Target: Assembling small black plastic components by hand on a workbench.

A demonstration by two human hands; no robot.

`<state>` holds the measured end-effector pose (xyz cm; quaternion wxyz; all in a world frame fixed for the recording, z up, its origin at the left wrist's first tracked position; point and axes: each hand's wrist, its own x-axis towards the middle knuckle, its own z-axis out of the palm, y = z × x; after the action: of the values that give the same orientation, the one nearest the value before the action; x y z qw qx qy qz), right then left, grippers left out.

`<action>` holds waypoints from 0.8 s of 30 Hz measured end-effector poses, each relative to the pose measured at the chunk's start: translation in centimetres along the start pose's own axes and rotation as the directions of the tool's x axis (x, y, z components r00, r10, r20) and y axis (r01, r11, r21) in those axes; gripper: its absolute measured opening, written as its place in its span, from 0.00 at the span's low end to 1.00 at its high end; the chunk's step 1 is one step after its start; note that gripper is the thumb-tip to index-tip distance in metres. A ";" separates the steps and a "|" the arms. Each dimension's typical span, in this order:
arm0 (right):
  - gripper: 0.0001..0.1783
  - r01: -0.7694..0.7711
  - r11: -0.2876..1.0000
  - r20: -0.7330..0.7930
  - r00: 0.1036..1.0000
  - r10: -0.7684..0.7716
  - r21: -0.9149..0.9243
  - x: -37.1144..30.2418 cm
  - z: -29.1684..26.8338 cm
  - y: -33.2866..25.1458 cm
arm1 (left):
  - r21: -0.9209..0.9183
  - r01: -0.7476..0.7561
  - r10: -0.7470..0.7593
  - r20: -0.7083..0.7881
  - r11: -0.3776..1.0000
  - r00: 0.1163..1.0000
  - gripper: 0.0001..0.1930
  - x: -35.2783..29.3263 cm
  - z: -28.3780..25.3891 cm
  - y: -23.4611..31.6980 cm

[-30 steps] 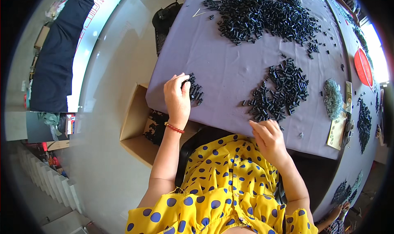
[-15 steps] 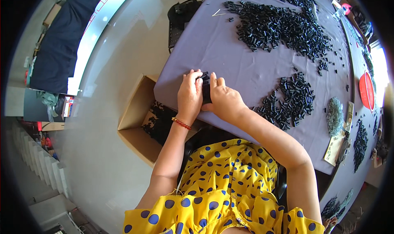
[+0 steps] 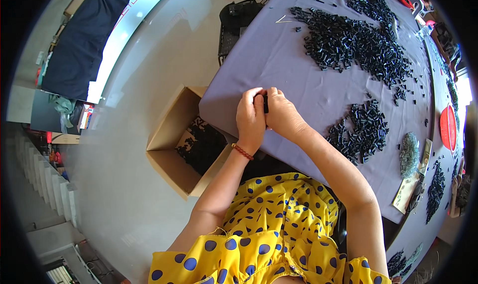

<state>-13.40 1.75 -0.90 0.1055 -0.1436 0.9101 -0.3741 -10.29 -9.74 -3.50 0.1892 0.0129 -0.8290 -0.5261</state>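
Note:
Over the table's near left corner, my left hand (image 3: 250,118) and my right hand (image 3: 285,114) are cupped together, fingers closed. Between them shows a little of a bunch of small black tube-like pieces (image 3: 265,103); both hands grip it, and most of it is hidden by the fingers. A smaller pile of the same black pieces (image 3: 365,130) lies right of my hands on the grey tablecloth (image 3: 303,92). Below and left of my left hand, an open cardboard box (image 3: 164,154) holds many black pieces (image 3: 201,143).
A large pile of black pieces (image 3: 348,42) spreads over the far table. Toward the right are a clear bag-like bundle (image 3: 409,154), a pale flat board (image 3: 406,192) and a red basket (image 3: 447,127). A black chair (image 3: 239,17) stands beyond the table's left edge.
The bunch of black pieces shows less between my hands, which are closed more tightly around it. The view has shifted, so more of the box's inside is visible.

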 end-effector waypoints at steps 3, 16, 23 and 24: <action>0.28 -0.084 0.988 0.002 0.996 0.084 0.130 0.7 0.5 0.9 | -0.056 0.082 -0.084 -0.039 0.995 0.996 0.13 0.2 0.6 0.1; 0.28 -0.210 0.773 0.094 0.977 0.193 0.598 1.3 0.6 -0.4 | -0.535 0.166 -0.313 -0.197 0.829 0.929 0.14 0.8 1.9 0.3; 0.22 -0.185 0.713 0.147 0.982 0.115 0.676 1.4 0.4 -0.9 | -0.816 0.196 -0.530 -0.153 0.544 0.834 0.14 1.1 0.8 1.0; 0.22 -0.213 0.713 0.192 0.975 0.112 0.668 1.5 -0.1 -1.2 | -0.870 0.243 -0.612 -0.083 0.430 0.786 0.13 1.5 0.4 1.4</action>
<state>-14.63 0.52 -0.13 0.2460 -0.0392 0.7074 -0.6615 -11.52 -9.10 -1.98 0.1888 0.2420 -0.3954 -0.8657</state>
